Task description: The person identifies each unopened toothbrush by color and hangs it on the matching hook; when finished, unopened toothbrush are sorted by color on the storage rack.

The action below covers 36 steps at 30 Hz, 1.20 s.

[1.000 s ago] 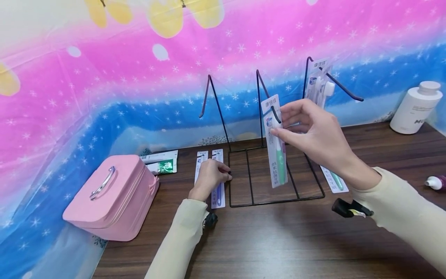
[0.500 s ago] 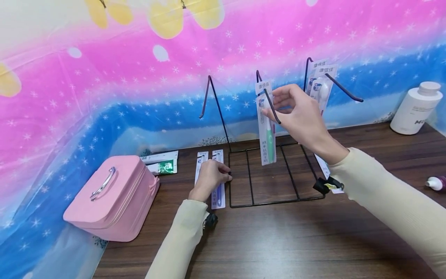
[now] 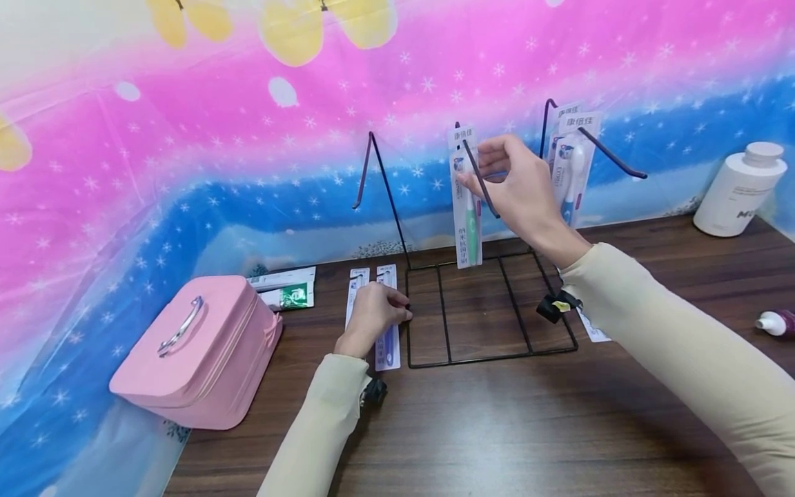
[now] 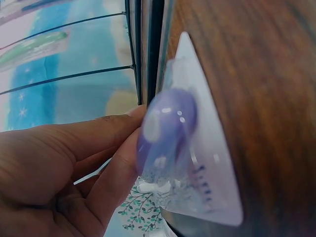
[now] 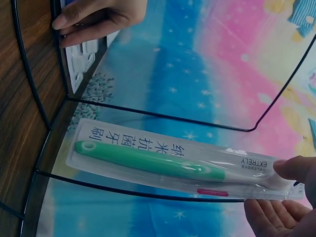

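My right hand (image 3: 518, 186) pinches the upper part of a packaged toothbrush (image 3: 470, 238) with a green handle. Its card hangs on the middle hook of a black wire rack (image 3: 487, 357), close to the hook's back end. In the right wrist view, thumb and fingers hold the head end of this toothbrush (image 5: 153, 160). Down at the rack's left side, my left hand (image 3: 369, 314) grips the base wire between thumb and fingers. Beneath that hand lies a packaged purple toothbrush (image 3: 389, 348), partly covered; its rounded purple handle end (image 4: 168, 123) shows in the left wrist view.
Packaged toothbrushes (image 3: 571, 172) hang on the right hook; the left hook (image 3: 363, 172) is bare. Another package (image 3: 357, 283) lies left. A pink case (image 3: 192, 352) and toothpaste tubes (image 3: 295, 297) stand at left. At right are a white bottle (image 3: 739, 193) and a small dark-red bottle (image 3: 779, 323).
My right hand has moved back and left, sliding the green toothbrush package along the middle hook from its front tip toward the rear. The left hand stays on the rack's edge.
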Each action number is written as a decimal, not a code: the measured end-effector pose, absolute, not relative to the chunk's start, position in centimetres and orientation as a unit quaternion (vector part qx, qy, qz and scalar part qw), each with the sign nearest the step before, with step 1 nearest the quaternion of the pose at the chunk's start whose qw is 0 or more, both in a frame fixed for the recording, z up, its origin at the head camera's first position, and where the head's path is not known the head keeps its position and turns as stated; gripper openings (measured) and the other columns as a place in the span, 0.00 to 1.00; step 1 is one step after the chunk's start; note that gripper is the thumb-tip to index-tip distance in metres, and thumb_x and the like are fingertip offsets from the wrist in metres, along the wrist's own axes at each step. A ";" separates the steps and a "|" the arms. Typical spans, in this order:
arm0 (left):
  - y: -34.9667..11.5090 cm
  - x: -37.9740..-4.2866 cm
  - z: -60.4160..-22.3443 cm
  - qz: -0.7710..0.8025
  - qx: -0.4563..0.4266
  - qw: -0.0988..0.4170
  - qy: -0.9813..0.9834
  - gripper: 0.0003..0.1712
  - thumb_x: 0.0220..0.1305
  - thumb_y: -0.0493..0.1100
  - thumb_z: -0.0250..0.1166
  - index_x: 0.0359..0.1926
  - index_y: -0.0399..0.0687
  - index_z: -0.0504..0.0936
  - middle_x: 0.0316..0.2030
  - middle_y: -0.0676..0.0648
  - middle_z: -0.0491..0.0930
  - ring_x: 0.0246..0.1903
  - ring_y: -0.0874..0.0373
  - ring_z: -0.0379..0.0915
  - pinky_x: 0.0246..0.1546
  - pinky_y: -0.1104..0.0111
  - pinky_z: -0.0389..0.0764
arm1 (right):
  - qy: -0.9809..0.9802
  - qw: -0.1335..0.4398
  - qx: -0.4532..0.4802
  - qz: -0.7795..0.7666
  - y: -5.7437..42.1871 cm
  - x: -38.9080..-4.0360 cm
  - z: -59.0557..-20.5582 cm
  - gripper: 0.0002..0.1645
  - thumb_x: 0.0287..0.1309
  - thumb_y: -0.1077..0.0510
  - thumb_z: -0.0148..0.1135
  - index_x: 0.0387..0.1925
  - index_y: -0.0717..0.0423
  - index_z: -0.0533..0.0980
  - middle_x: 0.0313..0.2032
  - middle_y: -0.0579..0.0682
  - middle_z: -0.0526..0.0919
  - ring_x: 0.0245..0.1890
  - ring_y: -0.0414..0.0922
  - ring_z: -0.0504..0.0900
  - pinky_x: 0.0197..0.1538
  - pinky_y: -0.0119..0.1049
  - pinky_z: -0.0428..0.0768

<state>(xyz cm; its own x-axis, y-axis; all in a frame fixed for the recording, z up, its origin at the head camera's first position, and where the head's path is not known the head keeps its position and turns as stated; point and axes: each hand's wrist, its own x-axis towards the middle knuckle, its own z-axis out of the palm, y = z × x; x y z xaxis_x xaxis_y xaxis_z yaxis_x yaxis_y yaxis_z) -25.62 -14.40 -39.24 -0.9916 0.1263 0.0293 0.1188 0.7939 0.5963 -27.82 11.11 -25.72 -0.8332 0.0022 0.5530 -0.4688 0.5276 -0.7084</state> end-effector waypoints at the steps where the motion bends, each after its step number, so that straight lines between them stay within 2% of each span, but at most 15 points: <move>1: -14.4 -25.6 -39.2 0.315 0.065 0.006 0.947 0.09 0.54 0.38 0.74 0.39 0.46 0.89 0.41 0.49 0.84 0.31 0.62 0.80 0.34 0.67 0.80 | -0.836 0.252 0.137 0.467 11.1 -27.9 -25.7 0.35 0.53 0.41 0.70 0.57 0.54 0.71 0.46 0.48 0.78 0.44 0.41 0.80 0.50 0.34 0.76; 10: -14.5 -25.7 -39.3 0.321 0.070 0.011 0.944 0.10 0.55 0.38 0.74 0.40 0.45 0.89 0.39 0.49 0.85 0.32 0.61 0.80 0.35 0.66 0.81 | -0.837 0.242 0.142 0.470 11.5 -27.3 -25.7 0.38 0.53 0.40 0.70 0.60 0.54 0.69 0.48 0.48 0.79 0.47 0.39 0.79 0.52 0.32 0.76; 18: -14.4 -25.5 -39.2 0.324 0.065 0.013 0.944 0.10 0.55 0.38 0.74 0.40 0.45 0.89 0.42 0.48 0.84 0.32 0.61 0.80 0.35 0.66 0.81 | -0.840 0.249 0.194 0.442 13.5 -24.9 -27.1 0.30 0.58 0.53 0.68 0.60 0.57 0.70 0.49 0.50 0.79 0.47 0.42 0.80 0.52 0.34 0.77; 23: -14.4 -25.5 -39.3 0.321 0.061 0.012 0.945 0.10 0.54 0.38 0.74 0.39 0.46 0.89 0.42 0.49 0.84 0.32 0.61 0.80 0.35 0.66 0.81 | -0.853 0.222 0.213 0.422 15.3 -22.8 -27.9 0.29 0.59 0.50 0.67 0.59 0.55 0.72 0.48 0.47 0.80 0.46 0.41 0.80 0.51 0.34 0.77; 31: -14.4 -25.7 -39.3 0.316 0.061 0.010 0.947 0.10 0.54 0.38 0.74 0.40 0.46 0.89 0.41 0.49 0.84 0.33 0.61 0.80 0.36 0.65 0.81 | -0.876 0.202 0.220 0.380 19.0 -20.0 -29.7 0.25 0.56 0.48 0.71 0.54 0.50 0.76 0.43 0.42 0.82 0.41 0.36 0.80 0.43 0.21 0.75; 36: -14.4 -25.7 -39.3 0.315 0.060 0.011 0.947 0.10 0.55 0.39 0.74 0.40 0.47 0.89 0.41 0.50 0.84 0.32 0.62 0.80 0.36 0.65 0.81 | -0.890 0.199 0.208 0.353 21.4 -18.9 -31.1 0.22 0.55 0.49 0.71 0.52 0.47 0.77 0.42 0.40 0.82 0.39 0.34 0.80 0.42 0.18 0.73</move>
